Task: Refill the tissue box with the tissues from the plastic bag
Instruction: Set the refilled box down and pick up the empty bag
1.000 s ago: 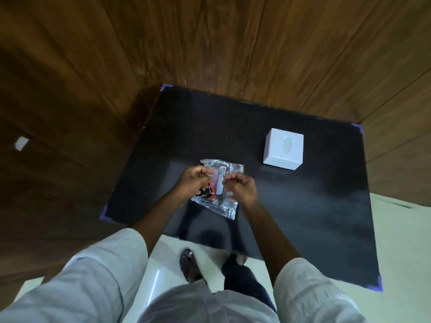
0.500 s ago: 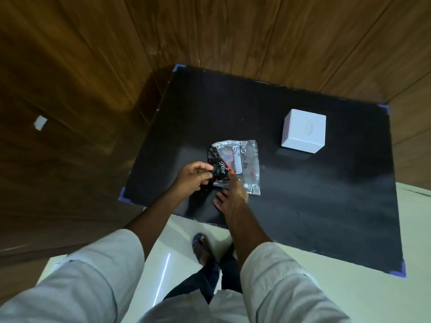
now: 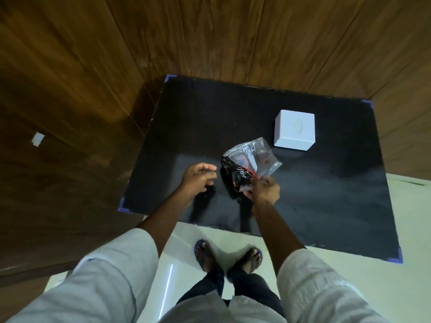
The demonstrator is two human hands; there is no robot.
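Observation:
A clear plastic bag [image 3: 253, 159] with a white label and dark, red-marked contents lies crumpled on the black table [image 3: 326, 187]. My right hand [image 3: 263, 190] pinches the bag's near edge. My left hand [image 3: 198, 180] hovers just left of the bag with its fingers loosely curled and apart, holding nothing. The white cube-shaped tissue box [image 3: 294, 132] stands upright beyond the bag to the right, with an oval slot on its top. No tissue shows in the slot.
Wooden panel walls [image 3: 210, 38] close in behind and to the left of the table. A pale tiled floor [image 3: 415, 229] lies in front, where my sandalled feet [image 3: 229, 255] stand. Purple tape marks the table corners [image 3: 123, 207].
My left hand has let go of the bag and drawn away to the left. My right hand has taken hold of the bag's near edge. The camera view has shifted.

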